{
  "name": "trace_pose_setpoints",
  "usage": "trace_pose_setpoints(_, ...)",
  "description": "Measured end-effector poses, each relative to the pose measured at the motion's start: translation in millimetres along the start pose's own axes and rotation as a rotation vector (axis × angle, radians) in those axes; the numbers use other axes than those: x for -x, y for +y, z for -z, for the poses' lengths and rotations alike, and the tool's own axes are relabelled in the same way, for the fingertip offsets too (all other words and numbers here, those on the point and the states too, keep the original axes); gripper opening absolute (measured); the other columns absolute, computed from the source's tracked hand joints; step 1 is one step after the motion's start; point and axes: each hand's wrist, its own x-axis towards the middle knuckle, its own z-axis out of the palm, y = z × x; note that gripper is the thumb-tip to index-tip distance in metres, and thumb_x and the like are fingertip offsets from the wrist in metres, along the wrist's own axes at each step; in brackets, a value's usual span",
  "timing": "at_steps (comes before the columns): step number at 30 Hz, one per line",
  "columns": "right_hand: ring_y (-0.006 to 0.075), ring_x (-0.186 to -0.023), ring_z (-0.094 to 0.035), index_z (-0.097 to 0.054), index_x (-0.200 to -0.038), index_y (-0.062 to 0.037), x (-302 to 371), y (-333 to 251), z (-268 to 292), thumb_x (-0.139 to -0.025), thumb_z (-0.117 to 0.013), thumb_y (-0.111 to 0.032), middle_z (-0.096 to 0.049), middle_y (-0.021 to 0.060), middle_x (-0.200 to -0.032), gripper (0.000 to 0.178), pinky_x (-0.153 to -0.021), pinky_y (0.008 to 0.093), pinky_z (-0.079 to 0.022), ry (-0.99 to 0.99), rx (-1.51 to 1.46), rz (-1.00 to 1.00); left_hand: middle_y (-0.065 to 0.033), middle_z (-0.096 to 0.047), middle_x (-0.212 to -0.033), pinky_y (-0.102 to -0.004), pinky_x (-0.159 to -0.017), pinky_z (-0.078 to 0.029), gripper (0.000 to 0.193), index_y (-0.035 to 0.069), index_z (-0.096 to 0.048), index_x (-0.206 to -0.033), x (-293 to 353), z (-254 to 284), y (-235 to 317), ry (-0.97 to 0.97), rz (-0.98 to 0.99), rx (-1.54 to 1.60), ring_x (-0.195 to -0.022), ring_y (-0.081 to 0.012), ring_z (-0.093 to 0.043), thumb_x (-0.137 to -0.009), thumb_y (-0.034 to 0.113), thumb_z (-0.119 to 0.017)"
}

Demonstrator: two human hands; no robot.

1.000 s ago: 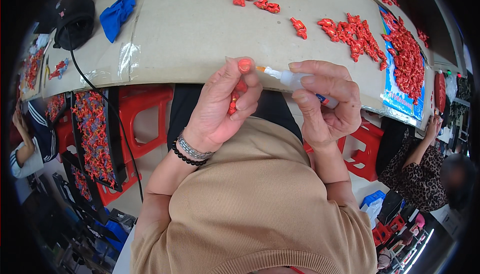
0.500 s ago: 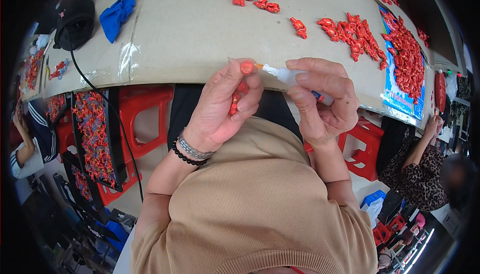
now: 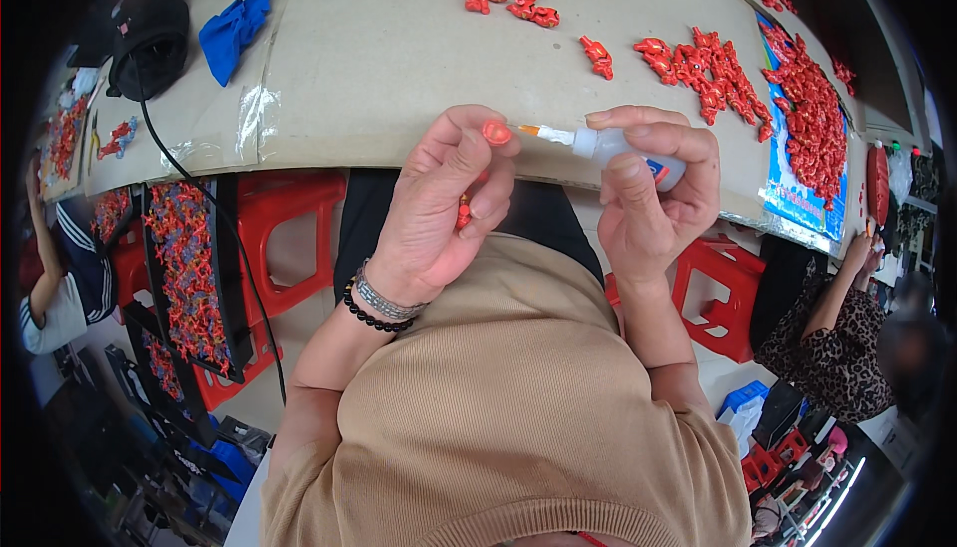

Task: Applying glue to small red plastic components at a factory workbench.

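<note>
My left hand (image 3: 439,188) pinches a small glossy red plastic piece (image 3: 496,132) between thumb and fingertips, its round hollow end turned up. More red shows in the curl of the lower fingers, mostly hidden by them. In my right hand (image 3: 663,173) lies a small translucent white squeeze bottle (image 3: 603,145) with a blue and red label, held nearly level. Its thin nozzle with an orange tip (image 3: 528,131) points left, close beside the red piece and slightly apart from it. Both hands are above the near edge of the table.
Several loose red pieces (image 3: 708,68) lie on the cardboard-covered table (image 3: 369,58), with a large heap (image 3: 812,118) on a blue sheet at right. A black cap-like thing (image 3: 150,33) and blue cloth (image 3: 234,33) lie left. Below stand red stools (image 3: 289,228) and a filled tray (image 3: 189,278). Other people sit either side.
The bottle has drawn back a little to the right, its tip leaving the red piece, and tilts more level. My left hand has shifted slightly, fingers more bent.
</note>
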Motion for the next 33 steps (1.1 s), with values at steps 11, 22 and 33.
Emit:
trace_pose_setpoints(11,0.003,-0.068,-0.051,-0.054,-0.097,-0.0022,3.4,3.4,-2.3,-0.083,-0.06,0.006,-0.065,0.0142,-0.098,0.018,-0.056,0.0156,-0.04,0.004,-0.16,-0.138,-0.0026,-0.062,-0.095,-0.0174,-0.041,-0.028,0.019,0.009,-0.057,-0.106,-0.5,2.0,-2.0,-0.011,-0.001,0.008,-0.054,-0.0047,-0.04,-0.094,0.024,-0.058)
trace_pose_setpoints(22,0.0071,-0.072,-0.054,-0.054,-0.096,-0.0031,-0.3,5.0,-0.4,-0.084,-0.062,0.001,-0.065,0.0149,-0.096,0.015,-0.061,0.0188,-0.043,0.063,-0.255,-0.176,-0.0041,-0.063,-0.1,-0.0172,-0.041,-0.028,0.021,0.008,-0.055,-0.11,-0.9,5.9,-0.9,-0.024,-0.024,0.034,-0.055,-0.0049,-0.039,-0.095,0.023,-0.057)
trace_pose_setpoints(33,0.0041,-0.063,-0.05,-0.054,-0.096,-0.004,1.3,7.7,-1.1,-0.084,-0.061,0.001,-0.066,0.0153,-0.094,0.015,-0.052,0.0164,-0.038,0.068,-0.307,-0.249,-0.0056,-0.063,-0.102,-0.0172,-0.042,-0.029,0.021,0.008,-0.054,-0.111,-1.3,7.1,-1.3,-0.036,-0.039,0.084,-0.055,-0.0051,-0.038,-0.096,0.023,-0.055)
